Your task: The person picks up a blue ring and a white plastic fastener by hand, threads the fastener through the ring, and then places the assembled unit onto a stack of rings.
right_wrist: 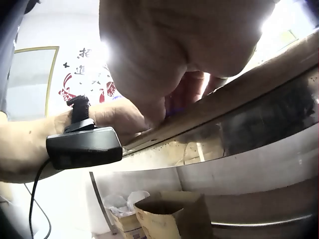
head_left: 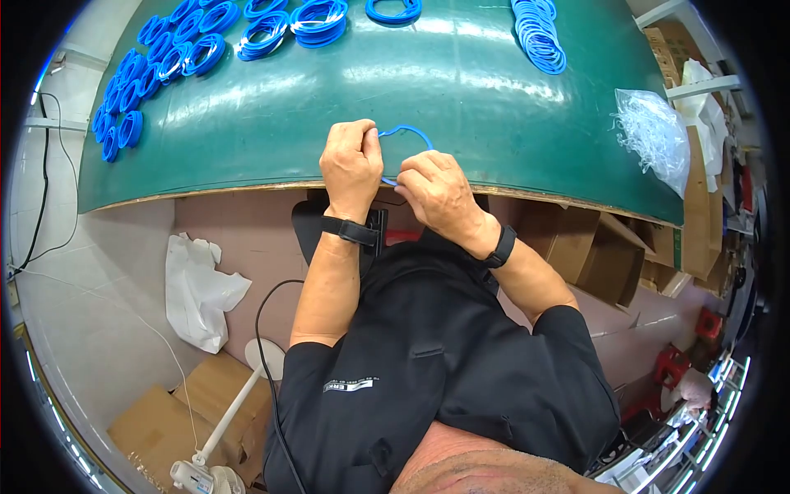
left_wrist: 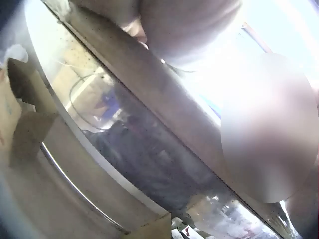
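A thin blue cord (head_left: 414,130) forms a loop between the two hands at the front edge of the green table (head_left: 271,123). My left hand (head_left: 351,165) pinches its left side between thumb and fingers. At the lower right of the loop, my right hand (head_left: 440,191) grips the cord with curled fingers. The left wrist view shows blurred skin of the left hand (left_wrist: 192,30) and no clear cord. In the right wrist view the right hand (right_wrist: 174,45) hides most of the cord, with a bit of blue below it.
Many coiled blue bundles (head_left: 267,34) lie along the table's far left and back. A long stack of blue rings (head_left: 539,37) lies at the back right. Near the right edge sits a clear plastic bag (head_left: 654,136). Cardboard boxes (head_left: 605,259) stand below the table on the right.
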`<state>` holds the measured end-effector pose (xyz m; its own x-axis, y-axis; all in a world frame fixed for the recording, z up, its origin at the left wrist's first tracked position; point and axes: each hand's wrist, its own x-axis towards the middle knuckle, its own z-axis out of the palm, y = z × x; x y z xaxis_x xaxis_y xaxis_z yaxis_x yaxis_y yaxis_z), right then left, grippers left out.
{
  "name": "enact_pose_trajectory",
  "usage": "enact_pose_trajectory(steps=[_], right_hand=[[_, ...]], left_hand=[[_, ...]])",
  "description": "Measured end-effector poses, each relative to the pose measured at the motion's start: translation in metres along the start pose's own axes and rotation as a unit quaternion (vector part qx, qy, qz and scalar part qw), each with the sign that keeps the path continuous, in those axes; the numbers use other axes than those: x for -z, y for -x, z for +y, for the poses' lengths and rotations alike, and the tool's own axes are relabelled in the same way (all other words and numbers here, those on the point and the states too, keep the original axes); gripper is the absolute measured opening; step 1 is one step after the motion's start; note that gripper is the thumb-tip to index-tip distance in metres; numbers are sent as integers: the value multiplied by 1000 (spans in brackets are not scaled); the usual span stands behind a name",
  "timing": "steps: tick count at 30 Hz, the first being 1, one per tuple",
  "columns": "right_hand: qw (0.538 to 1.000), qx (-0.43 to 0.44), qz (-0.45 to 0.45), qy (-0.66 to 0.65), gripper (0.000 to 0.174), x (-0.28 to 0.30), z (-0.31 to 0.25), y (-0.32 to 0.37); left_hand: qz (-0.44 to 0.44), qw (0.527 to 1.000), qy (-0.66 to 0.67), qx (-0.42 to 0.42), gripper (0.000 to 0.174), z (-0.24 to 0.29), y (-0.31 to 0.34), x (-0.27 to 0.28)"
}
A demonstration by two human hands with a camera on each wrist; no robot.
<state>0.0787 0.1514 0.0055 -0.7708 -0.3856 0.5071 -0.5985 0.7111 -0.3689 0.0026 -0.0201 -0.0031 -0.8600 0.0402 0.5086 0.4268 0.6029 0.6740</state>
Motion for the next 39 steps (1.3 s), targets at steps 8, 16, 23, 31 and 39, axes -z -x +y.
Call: enact_pose_trajectory(steps=[8,16,23,31,39], right_hand=[[997,-64,40,-14,28,10,-7,-6],[999,-23,23,2,28,4,-6,0],[992,-47,106,-60,27,0,-4,1],[989,-52,129,-49,25,12,16,-33],[991,-1,135,0,23,-5,24,-54]], left_hand=[[-33,998,44,31,11,5,2,6],[-40,998,36,15,14,5,2,9],[-86,987,90,97,18,10,2,13],[-82,956,225,172,18,7,7,10],[-118,939,278,167,17,0,9,11]])
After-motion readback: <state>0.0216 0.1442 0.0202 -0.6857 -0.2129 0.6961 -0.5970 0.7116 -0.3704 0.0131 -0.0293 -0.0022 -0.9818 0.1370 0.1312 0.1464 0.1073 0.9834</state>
